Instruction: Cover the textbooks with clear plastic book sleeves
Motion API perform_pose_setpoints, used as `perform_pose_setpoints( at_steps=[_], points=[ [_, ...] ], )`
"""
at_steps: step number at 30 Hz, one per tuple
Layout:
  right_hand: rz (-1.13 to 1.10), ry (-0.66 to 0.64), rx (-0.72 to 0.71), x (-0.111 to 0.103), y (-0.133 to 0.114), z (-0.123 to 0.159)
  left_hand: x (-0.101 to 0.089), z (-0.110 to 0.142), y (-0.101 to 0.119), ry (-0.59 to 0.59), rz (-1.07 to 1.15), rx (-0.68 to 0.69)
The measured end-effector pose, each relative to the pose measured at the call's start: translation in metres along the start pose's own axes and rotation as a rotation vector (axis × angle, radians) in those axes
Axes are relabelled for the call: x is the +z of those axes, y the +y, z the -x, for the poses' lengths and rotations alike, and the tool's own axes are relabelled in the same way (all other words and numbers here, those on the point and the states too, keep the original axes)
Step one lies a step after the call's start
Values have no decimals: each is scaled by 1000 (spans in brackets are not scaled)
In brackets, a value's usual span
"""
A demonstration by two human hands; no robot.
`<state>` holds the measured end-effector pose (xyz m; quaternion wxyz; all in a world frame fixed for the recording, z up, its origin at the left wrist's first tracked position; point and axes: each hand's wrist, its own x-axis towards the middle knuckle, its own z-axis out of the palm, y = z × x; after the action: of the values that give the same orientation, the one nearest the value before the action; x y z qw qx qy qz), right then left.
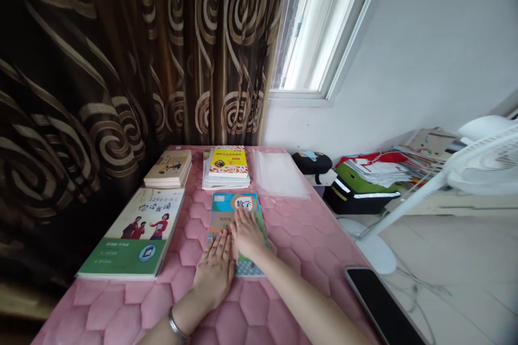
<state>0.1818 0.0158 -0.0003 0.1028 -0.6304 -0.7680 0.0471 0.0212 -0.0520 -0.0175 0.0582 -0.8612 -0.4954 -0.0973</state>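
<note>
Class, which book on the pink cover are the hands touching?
The blue-topped book: the left hand and right hand both rest on it. The green-and-white book, brown-covered stack and yellow-topped pile have no hand on them.

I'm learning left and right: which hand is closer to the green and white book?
Left. The left hand is to the right of the green and white book, pink cloth between them. The right hand is farther right, on the blue book.

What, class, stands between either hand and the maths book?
Nothing visible: the left hand and right hand both rest on the maths book. The phone lies off to the right, out of the way.
</note>
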Motion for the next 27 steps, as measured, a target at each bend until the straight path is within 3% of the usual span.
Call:
perform_pose_setpoints(
  at_steps=[3,6,9,13,18,21,27],
  points=[
    [-30,28,-203,5,5,51,6,0,1,31,4,27],
    [-7,16,-194,1,29,86,7,0,-2,76,30,54],
    [5,17,-156,-4,47,97,2,0,-10,59,63,104],
    [-14,37,-133,-4,52,97,-9,15,-33,12,101,164],
    [-44,123,-100,-9,48,113,-12,48,-56,50,116,89],
    [-90,170,-146,-13,30,123,-16,49,-43,69,147,82],
    [-262,182,-117,-12,-15,118,-30,17,0,72,264,195]
  ],
)
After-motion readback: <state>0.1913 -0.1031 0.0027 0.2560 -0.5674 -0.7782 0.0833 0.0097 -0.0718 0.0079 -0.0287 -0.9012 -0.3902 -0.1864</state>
